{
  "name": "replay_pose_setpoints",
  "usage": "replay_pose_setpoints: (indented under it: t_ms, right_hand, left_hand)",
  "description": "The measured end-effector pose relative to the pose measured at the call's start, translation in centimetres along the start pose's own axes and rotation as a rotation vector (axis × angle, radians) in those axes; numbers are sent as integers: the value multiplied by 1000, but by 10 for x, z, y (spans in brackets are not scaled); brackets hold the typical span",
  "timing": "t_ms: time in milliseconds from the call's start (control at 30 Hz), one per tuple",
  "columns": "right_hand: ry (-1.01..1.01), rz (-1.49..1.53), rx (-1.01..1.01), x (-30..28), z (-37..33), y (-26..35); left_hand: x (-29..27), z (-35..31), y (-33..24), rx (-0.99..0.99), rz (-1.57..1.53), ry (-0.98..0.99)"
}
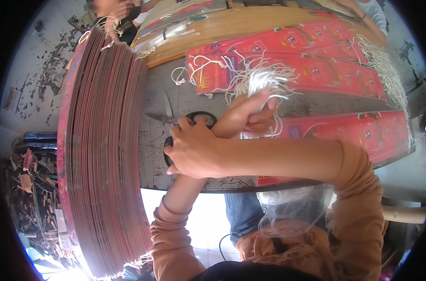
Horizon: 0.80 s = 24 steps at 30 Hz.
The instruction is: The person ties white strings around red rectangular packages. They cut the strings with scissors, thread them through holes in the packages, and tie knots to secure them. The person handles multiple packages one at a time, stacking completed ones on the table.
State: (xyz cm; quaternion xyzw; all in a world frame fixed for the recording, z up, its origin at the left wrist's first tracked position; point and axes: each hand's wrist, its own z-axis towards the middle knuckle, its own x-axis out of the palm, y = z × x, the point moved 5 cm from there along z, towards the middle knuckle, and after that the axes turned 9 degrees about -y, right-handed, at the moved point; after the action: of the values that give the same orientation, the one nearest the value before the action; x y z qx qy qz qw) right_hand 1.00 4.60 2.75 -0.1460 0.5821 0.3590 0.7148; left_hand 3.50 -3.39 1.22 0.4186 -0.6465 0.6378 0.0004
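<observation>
My forearms cross over the grey table, the right one above the left. My left hand (255, 114), reaching out beyond the crossing, is closed around a bunch of white strings (264, 79) whose loose ends fan out over red printed cards. My right hand (192, 147) lies to the left with its fingers curled on the black handles of a pair of scissors (168, 107). The scissor blades are spread and point away from me on the tabletop; part of the handles is hidden under the hand.
A tall stack of red-edged cards (103, 154) stands at the left. More red cards (316, 70) with white strings lie fanned at the right. Behind is a wooden table (241, 23). Another person's hand (113, 16) shows at the far left, another person's arm (370, 23) at the far right.
</observation>
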Motion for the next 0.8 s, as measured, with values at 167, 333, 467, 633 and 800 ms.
replay_pose_setpoints:
  t_ms: [167, 333, 467, 633, 800]
  right_hand:
    - [-161, -87, 137, 13, 14, -2]
    - [-371, -485, 351, 15, 22, -12]
    - [-271, -589, 246, 22, 22, -13]
    - [-203, -639, 161, 30, 25, -20]
    - [112, -310, 185, -4, 20, -21]
  left_hand:
    - [-8, -5, -1, 76, -134, -23]
    - [-2, -2, -6, 190, -58, -89]
    - [-4, 1, -8, 245, -93, -54]
    - [-6, 2, -5, 199, -116, -134]
    - [-3, 6, -7, 257, 59, -92]
